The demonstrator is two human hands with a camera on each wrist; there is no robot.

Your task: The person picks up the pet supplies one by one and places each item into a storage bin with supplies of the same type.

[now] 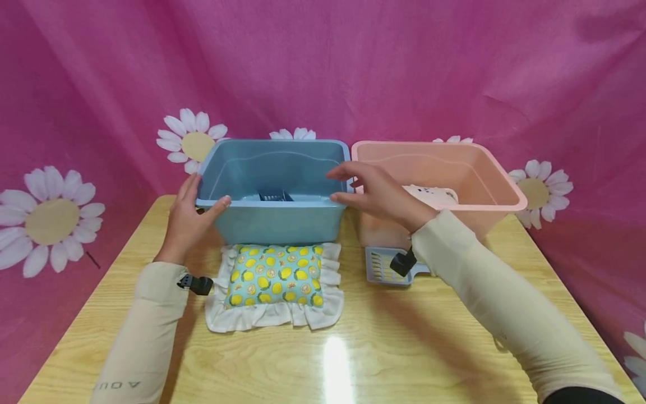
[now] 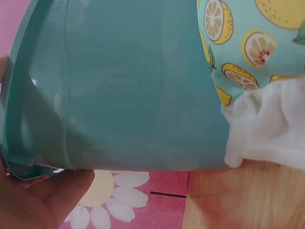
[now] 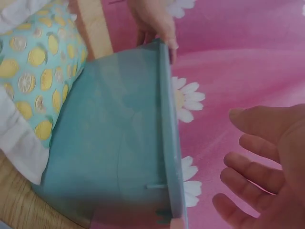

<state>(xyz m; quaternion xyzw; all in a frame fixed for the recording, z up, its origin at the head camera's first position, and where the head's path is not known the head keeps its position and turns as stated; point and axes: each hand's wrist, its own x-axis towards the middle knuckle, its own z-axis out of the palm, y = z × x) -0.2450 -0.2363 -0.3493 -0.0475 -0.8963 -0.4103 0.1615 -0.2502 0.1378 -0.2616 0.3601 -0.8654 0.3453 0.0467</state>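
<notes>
In the head view, my left hand (image 1: 188, 223) grips the left end of a blue bin (image 1: 277, 221), thumb on the front rim and fingers along the side. The left wrist view shows this hand (image 2: 35, 202) at the rim of the bin (image 2: 128, 86). My right hand (image 1: 383, 193) hangs near the bin's right end, thumb and fingers apart, holding nothing; in the right wrist view its fingers (image 3: 250, 176) stand off the bin (image 3: 114, 138). A dark slotted object (image 1: 275, 195) lies inside the bin.
A pink bin (image 1: 497, 193) stands at the right with a white patterned item (image 1: 431, 194) inside. A lemon-print cushion (image 1: 277, 275) with white frills lies before the blue bin. A grey-blue slotted scoop (image 1: 388, 266) lies on the wooden table (image 1: 393, 348). Behind hangs a pink flowered cloth (image 1: 303, 67).
</notes>
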